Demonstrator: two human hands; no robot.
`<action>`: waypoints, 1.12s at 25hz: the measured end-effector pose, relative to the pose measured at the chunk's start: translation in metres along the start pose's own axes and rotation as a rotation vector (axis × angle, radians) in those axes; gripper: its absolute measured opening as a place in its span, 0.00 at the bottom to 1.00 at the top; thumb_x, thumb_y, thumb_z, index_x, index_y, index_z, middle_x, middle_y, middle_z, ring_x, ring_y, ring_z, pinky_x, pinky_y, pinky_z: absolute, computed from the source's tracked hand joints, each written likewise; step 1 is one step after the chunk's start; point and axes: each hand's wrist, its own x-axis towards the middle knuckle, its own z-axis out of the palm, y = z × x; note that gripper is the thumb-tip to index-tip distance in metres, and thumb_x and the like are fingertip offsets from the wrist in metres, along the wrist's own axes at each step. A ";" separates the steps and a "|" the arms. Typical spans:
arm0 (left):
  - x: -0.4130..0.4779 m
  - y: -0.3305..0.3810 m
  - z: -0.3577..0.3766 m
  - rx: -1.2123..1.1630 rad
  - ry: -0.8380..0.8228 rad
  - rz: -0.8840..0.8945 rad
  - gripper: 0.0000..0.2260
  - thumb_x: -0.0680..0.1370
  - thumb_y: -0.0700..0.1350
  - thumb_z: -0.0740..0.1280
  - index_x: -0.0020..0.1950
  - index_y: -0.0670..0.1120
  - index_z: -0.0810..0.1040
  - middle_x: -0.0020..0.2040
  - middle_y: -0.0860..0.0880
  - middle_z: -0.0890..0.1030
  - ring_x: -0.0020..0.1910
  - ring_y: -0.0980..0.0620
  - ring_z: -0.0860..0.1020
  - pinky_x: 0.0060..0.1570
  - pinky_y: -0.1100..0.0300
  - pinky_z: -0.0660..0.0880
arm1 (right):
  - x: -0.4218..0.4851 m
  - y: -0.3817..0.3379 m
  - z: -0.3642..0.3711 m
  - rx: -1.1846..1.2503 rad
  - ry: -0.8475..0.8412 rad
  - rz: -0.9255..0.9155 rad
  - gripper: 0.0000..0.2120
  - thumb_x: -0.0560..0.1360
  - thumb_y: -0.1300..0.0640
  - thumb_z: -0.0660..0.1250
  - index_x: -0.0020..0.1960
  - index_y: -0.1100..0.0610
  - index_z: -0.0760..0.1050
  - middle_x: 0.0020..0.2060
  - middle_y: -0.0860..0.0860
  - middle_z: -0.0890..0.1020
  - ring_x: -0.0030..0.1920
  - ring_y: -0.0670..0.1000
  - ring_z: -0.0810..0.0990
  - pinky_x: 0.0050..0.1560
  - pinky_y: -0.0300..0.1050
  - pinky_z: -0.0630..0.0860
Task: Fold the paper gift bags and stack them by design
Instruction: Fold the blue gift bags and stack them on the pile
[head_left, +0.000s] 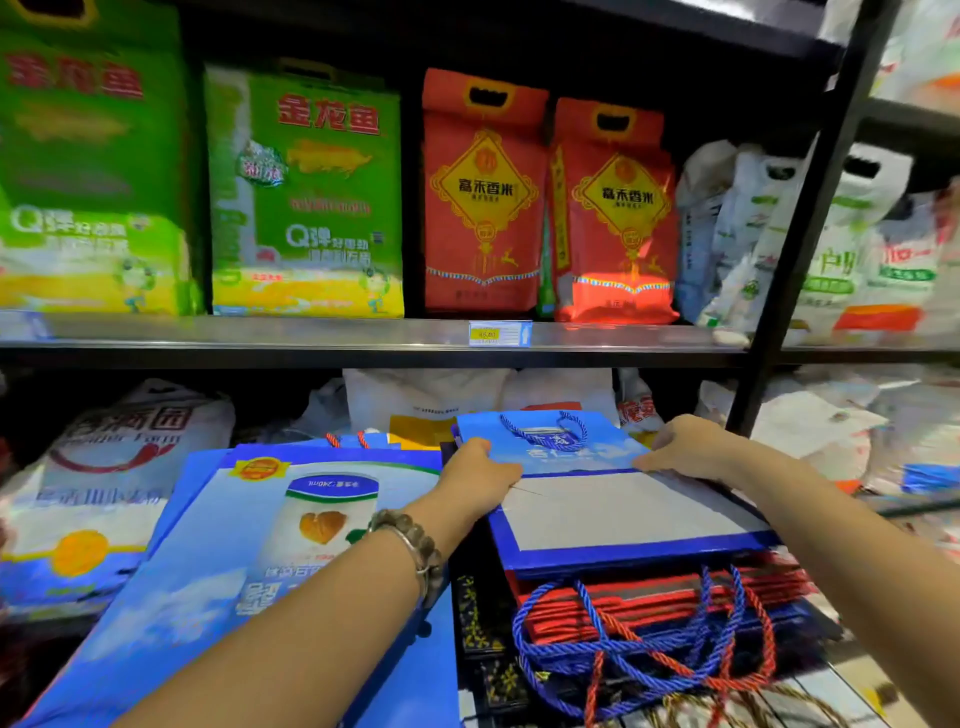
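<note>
Fingers (480, 452) of the left hand (480, 478) are curled down over the left edge of the blue gift bag (623, 512), gripping it right at the fold line; the thumb is hidden, so how tight the grip is I cannot tell. The right hand (685, 449) lies on the bag's right edge at the same crease, its fingers fairly straight and pressing flat, with nothing held.

The blue gift bag lies flattened, its grey base panel turned up toward the camera and its printed face and blue rope handle (545, 431) on the far side of the crease. Directly under it is a stack of red bags (654, 597). Near of the bag, a tangle of blue and red cords (639, 660) spills out.

This looks like light, coated card: stiff enough to hold a crease, probably slick on the printed side, and likely to crack or dent if bent off its scored lines. The side edges at the crease, where both hands are, seem the right places to hold. The cords could snag when the bag is shifted.

Left of the bag lies a large blue bag with a can print (249, 525), and black patterned bags (472, 623) show just beside the stack. What carries the piles is covered. Beyond and above the bag runs a shop shelf (311, 332) with a price tag (500, 333), green rice packs (306, 192) and red rice packs (483, 197); white sacks (831, 431) crowd to the right.
</note>
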 end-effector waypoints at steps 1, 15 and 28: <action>-0.003 0.002 -0.001 0.057 -0.007 0.004 0.24 0.77 0.46 0.64 0.71 0.39 0.63 0.70 0.41 0.67 0.65 0.44 0.70 0.60 0.59 0.68 | -0.001 0.002 -0.001 -0.046 -0.014 -0.002 0.20 0.72 0.50 0.71 0.27 0.54 0.66 0.15 0.45 0.68 0.27 0.46 0.67 0.29 0.38 0.61; -0.044 0.013 0.021 0.814 -0.481 0.239 0.33 0.77 0.67 0.45 0.77 0.51 0.45 0.77 0.44 0.42 0.76 0.46 0.42 0.72 0.46 0.41 | -0.048 -0.027 0.024 -0.416 -0.433 -0.191 0.35 0.76 0.33 0.41 0.76 0.53 0.50 0.76 0.51 0.51 0.75 0.52 0.51 0.73 0.49 0.48; -0.042 -0.015 0.037 0.754 -0.523 0.238 0.33 0.78 0.66 0.44 0.77 0.49 0.45 0.77 0.46 0.43 0.76 0.48 0.41 0.73 0.45 0.42 | -0.057 -0.018 0.047 -0.542 -0.448 -0.220 0.28 0.80 0.41 0.42 0.76 0.50 0.41 0.76 0.54 0.43 0.76 0.53 0.43 0.73 0.52 0.44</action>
